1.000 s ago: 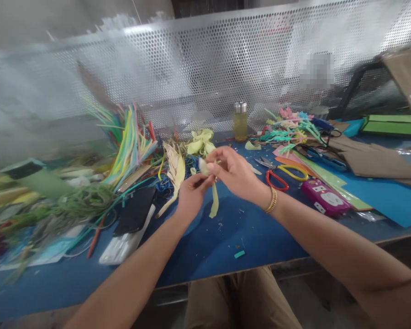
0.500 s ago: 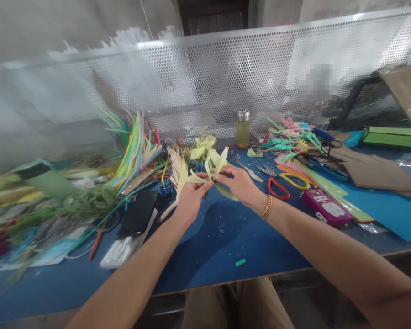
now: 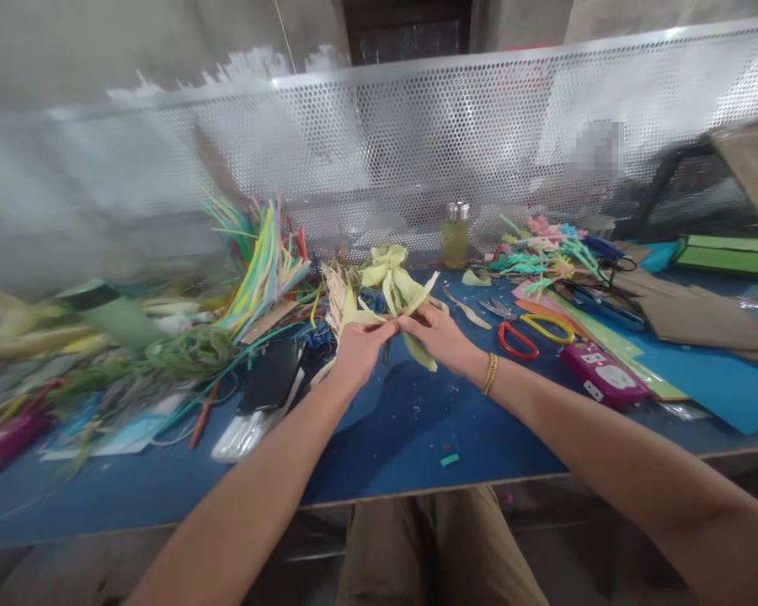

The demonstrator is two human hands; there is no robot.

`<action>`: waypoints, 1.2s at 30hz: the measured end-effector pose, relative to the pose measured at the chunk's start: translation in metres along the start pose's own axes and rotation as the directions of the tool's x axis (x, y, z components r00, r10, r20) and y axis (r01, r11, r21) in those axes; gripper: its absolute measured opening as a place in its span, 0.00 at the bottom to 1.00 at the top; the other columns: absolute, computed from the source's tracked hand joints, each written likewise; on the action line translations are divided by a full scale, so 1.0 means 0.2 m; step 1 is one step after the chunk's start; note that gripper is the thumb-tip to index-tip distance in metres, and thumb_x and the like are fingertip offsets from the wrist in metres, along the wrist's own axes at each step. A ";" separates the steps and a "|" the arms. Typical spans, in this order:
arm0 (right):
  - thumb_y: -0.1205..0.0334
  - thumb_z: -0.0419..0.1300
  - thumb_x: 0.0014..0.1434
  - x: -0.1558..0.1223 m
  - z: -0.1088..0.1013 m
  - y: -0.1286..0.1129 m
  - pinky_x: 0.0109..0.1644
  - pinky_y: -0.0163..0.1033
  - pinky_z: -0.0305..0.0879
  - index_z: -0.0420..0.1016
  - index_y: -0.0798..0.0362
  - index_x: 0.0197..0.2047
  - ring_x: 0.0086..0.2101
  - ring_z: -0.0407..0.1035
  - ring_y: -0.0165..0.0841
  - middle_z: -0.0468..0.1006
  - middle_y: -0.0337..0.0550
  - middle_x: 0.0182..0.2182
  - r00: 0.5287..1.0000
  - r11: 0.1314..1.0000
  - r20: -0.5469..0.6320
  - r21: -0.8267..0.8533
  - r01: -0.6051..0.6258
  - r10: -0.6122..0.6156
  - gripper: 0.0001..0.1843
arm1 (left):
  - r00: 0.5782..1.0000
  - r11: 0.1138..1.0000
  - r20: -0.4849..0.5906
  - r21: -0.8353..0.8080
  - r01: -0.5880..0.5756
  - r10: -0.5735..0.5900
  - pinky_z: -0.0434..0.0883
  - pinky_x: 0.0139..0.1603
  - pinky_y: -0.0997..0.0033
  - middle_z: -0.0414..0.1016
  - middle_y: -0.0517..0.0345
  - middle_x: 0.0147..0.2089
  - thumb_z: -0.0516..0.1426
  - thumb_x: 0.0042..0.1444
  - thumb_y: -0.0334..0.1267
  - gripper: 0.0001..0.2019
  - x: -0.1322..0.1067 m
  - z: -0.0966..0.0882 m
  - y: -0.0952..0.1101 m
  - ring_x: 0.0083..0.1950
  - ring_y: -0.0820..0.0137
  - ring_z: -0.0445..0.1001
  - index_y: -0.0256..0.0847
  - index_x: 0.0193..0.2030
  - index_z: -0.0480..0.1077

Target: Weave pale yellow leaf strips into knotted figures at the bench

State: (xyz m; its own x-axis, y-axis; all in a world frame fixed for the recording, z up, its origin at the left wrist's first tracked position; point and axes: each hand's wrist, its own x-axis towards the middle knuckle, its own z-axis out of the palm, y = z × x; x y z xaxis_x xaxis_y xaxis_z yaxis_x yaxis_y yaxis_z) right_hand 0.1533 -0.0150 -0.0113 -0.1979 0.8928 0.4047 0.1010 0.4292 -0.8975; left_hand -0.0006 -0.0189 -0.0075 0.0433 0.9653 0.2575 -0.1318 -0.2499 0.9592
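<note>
A pale green flower with long petals (image 3: pixel 409 295), seemingly of corn husk, is held between my two hands above the blue table. My left hand (image 3: pixel 357 347) pinches its base from the left, thumb against fingers. From the other side my right hand (image 3: pixel 445 338), with a gold bracelet on the wrist, closes its thumb and fingers on the same base. One petal hangs below the right fingers. Directly behind lies more pale green husk (image 3: pixel 388 255), partly covered by the held flower. Dry cream husks (image 3: pixel 337 299) lie beside the left hand.
Scissors (image 3: pixel 518 328) with red and yellow handles and a purple box-shaped object (image 3: pixel 603 374) lie to the right. A phone (image 3: pixel 270 379) is at left, near bundled coloured stems (image 3: pixel 262 269). A jar (image 3: pixel 456 237) stands before the perforated metal screen (image 3: pixel 404 143).
The view has shifted slightly, moving the table's things right and a little up. My hands have drawn closer together at the flower's base, and its petals have turned a little.
</note>
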 end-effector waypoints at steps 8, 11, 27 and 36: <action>0.67 0.64 0.51 0.06 0.03 0.00 0.32 0.33 0.67 0.77 0.55 0.33 0.29 0.72 0.29 0.79 0.39 0.27 0.946 0.953 0.222 0.138 -0.269 0.235 0.04 | 0.997 0.997 -0.073 -0.067 0.035 -0.040 0.66 0.27 0.70 0.74 0.57 0.22 0.68 0.38 0.37 0.09 0.06 0.00 -0.08 0.23 0.71 0.69 0.35 0.22 0.76; 0.72 0.63 0.48 0.11 0.04 0.00 0.27 0.32 0.64 0.77 0.56 0.30 0.24 0.70 0.28 0.77 0.38 0.23 0.940 0.942 0.186 0.128 -0.311 0.286 0.04 | 0.992 0.983 -0.084 -0.164 0.078 -0.093 0.65 0.28 0.71 0.74 0.57 0.22 0.71 0.33 0.36 0.12 0.08 0.02 -0.09 0.23 0.73 0.68 0.34 0.21 0.75; 0.62 0.70 0.40 0.10 0.06 0.07 0.31 0.34 0.65 0.78 0.55 0.39 0.23 0.67 0.26 0.73 0.33 0.21 0.989 0.941 -0.041 0.315 -0.124 0.144 0.19 | 0.994 0.945 0.032 -0.308 0.107 -0.102 0.68 0.33 0.71 0.81 0.53 0.33 0.71 0.35 0.33 0.20 0.08 -0.04 -0.07 0.31 0.70 0.74 0.36 0.39 0.80; 0.60 0.66 0.48 0.10 0.05 0.04 0.27 0.33 0.65 0.76 0.54 0.32 0.23 0.68 0.27 0.76 0.38 0.22 0.963 0.891 0.030 0.372 -0.260 0.268 0.08 | 0.983 0.930 0.000 -0.325 0.173 -0.183 0.68 0.33 0.73 0.79 0.56 0.32 0.71 0.35 0.34 0.18 0.08 -0.05 -0.05 0.32 0.72 0.74 0.39 0.37 0.79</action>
State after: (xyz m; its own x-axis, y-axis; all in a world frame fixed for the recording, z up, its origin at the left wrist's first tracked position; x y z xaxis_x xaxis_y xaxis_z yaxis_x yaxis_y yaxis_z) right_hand 0.1408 0.0051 -0.0123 -0.1930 0.9706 0.1439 -0.2210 0.0999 -0.9701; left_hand -0.0082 0.0006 -0.0148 0.0664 0.9948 0.0777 -0.4372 -0.0410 0.8984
